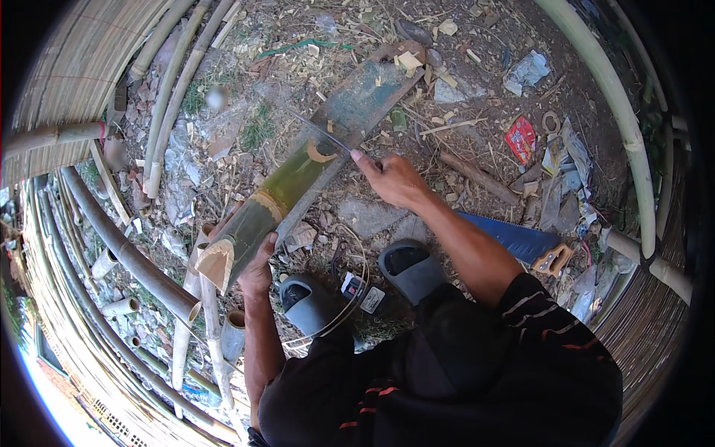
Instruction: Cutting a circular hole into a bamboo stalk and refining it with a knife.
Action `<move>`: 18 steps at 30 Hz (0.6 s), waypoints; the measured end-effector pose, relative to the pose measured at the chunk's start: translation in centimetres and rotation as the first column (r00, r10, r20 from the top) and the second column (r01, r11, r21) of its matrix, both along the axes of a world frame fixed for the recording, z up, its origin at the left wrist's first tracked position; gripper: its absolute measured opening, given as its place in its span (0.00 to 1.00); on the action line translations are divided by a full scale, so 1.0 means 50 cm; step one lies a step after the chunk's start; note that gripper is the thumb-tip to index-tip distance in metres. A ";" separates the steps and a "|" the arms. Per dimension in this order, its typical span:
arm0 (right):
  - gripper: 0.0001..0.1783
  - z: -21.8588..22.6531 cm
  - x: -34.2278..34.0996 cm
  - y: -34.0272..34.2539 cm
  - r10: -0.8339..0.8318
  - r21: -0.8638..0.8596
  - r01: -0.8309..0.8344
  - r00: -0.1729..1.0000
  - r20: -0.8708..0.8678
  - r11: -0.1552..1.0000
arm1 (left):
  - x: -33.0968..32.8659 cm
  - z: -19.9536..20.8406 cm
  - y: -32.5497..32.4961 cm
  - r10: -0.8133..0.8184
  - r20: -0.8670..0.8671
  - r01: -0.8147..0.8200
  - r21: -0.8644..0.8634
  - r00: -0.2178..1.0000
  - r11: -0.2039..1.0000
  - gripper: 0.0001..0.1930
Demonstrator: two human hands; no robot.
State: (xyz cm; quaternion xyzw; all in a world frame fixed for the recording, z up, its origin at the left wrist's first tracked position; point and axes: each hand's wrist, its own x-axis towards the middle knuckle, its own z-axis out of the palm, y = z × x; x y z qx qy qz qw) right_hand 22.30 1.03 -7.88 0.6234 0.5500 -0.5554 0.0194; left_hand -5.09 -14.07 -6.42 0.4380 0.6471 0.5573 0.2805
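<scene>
A thick green bamboo section [296,179] lies slanted along a worn wooden plank [365,95]. Pale cut wood shows at its near end and in a notch near its far end. My left hand [258,270] grips the bamboo from its right side near the close end, thumb on top and the other fingers mostly hidden underneath. In my closed right hand [395,179] is a knife, its handle largely covered by the fingers. The thin knife blade [319,128] points up and left, passing over the plank just beyond the bamboo's far end.
A blue-bladed handsaw [514,240] lies right of my feet in grey sandals [411,270]. Bamboo poles [126,238] lean and lie at the left; a curved pole [622,112] rises at the right. Wood chips, a red wrapper [520,139] and plastic scraps litter the ground.
</scene>
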 end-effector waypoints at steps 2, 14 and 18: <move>0.46 0.041 -0.013 -0.021 -0.061 0.091 0.077 0.984 -0.166 0.993 | -0.019 0.011 -0.014 0.002 0.132 0.010 -0.095 0.991 0.995 0.49; 0.46 0.067 -0.041 -0.002 0.003 0.166 0.024 0.986 -0.164 0.986 | -0.018 -0.002 -0.016 -0.038 0.173 0.040 -0.007 0.984 0.999 0.45; 0.47 -0.008 -0.013 -0.036 -0.027 0.218 0.072 0.979 -0.202 0.973 | -0.019 0.010 -0.022 -0.095 0.039 0.095 0.004 0.995 0.995 0.46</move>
